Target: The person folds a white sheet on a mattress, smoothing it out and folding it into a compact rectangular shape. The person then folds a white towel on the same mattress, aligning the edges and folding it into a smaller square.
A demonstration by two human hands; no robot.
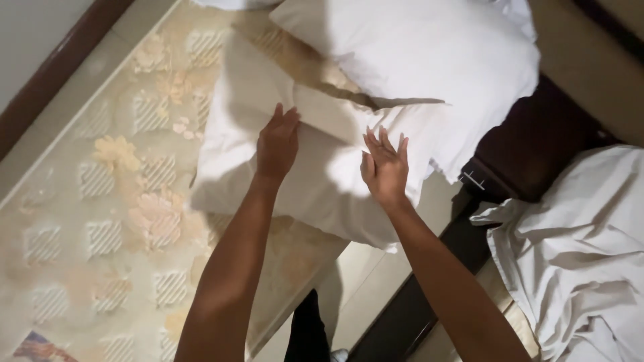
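Patterned bedspread (100,221) under white pillow (322,174); left hand (277,144) and right hand (384,167) flat on it, each grip spread.

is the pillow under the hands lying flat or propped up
Lying flat: the white pillow rests on the patterned mattress, with the left hand and right hand pressing palms down on its top.

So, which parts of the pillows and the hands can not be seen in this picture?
Head view:
- Upper pillow: top cut off by the frame edge.
- Lower pillow: far end hidden under the upper pillow.
- Left hand and right hand: palms face down, hidden.
- Crumpled sheet: cut off at right edge.
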